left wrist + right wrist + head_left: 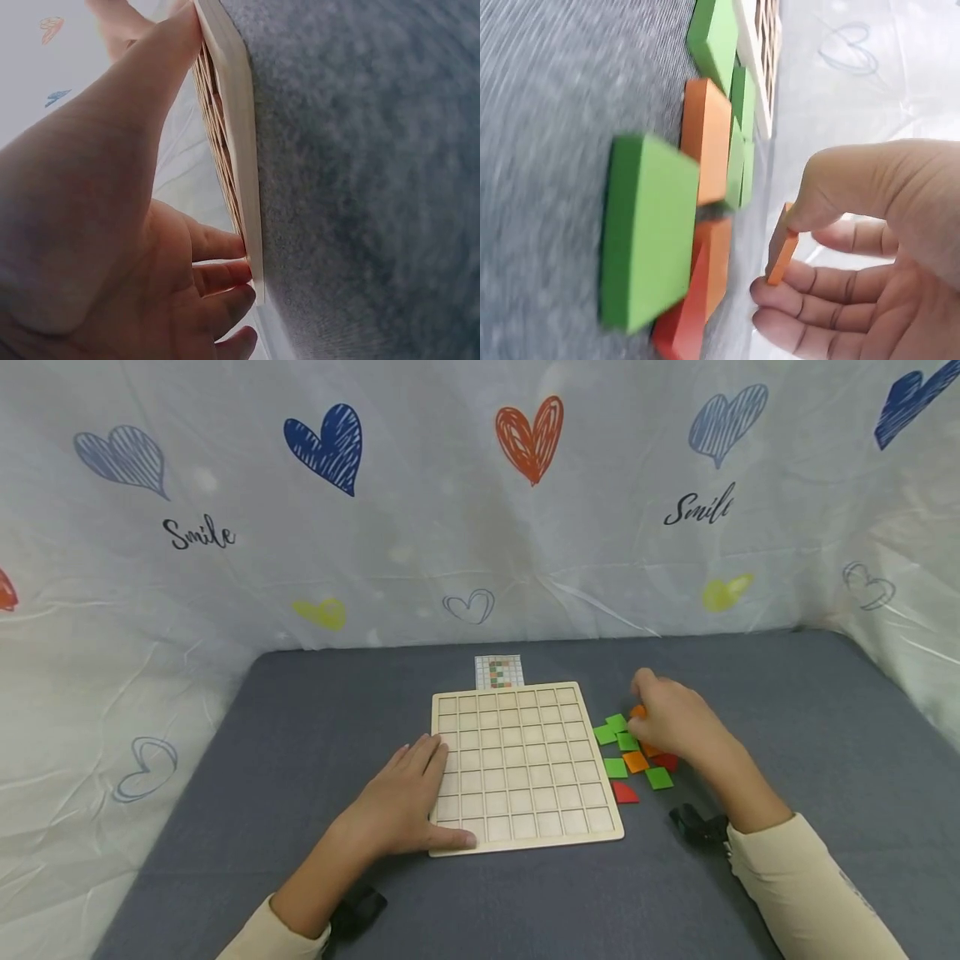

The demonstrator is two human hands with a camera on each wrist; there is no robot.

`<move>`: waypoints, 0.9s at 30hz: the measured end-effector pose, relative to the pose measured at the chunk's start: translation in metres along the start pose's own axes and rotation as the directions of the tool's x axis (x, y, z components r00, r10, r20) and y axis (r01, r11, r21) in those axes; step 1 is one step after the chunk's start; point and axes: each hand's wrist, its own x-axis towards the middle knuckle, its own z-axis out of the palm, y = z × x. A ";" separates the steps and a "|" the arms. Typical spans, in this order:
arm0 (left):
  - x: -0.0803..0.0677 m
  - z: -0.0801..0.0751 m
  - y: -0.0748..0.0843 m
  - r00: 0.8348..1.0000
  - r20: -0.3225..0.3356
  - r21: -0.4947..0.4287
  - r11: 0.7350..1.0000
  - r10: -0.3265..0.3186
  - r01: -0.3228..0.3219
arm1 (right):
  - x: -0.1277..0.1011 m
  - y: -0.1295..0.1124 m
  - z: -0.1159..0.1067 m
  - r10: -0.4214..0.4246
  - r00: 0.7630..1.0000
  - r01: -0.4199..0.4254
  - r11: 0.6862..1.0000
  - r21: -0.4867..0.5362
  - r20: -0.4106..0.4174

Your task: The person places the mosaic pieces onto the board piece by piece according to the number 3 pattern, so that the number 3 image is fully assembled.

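A wooden board (525,768) with a grid of square recesses lies flat on the cloth. My left hand (401,797) rests along its left edge, thumb on the lower-left corner, fingers extended. In the left wrist view its fingertips touch the side of the board (244,135). To the right of the board, my right hand (678,714) pinches an orange tile (782,244) between thumb and fingers, above the cloth. Beneath and beside it lie several green tiles (659,777), orange tiles (635,762) and red pieces (625,792), some overlapping.
A small printed card (498,672) with a coloured grid pattern sits at the board's far edge, partly beneath it or just behind it. Grey cloth (337,710) covers the table. Behind hangs a white curtain (420,510) printed with hearts.
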 end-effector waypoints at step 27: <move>0.007 0.008 -0.003 0.990 -0.119 0.039 0.996 0.082 -0.078 | 0.030 -0.058 0.021 -0.285 0.959 0.285 0.957 0.049 -0.006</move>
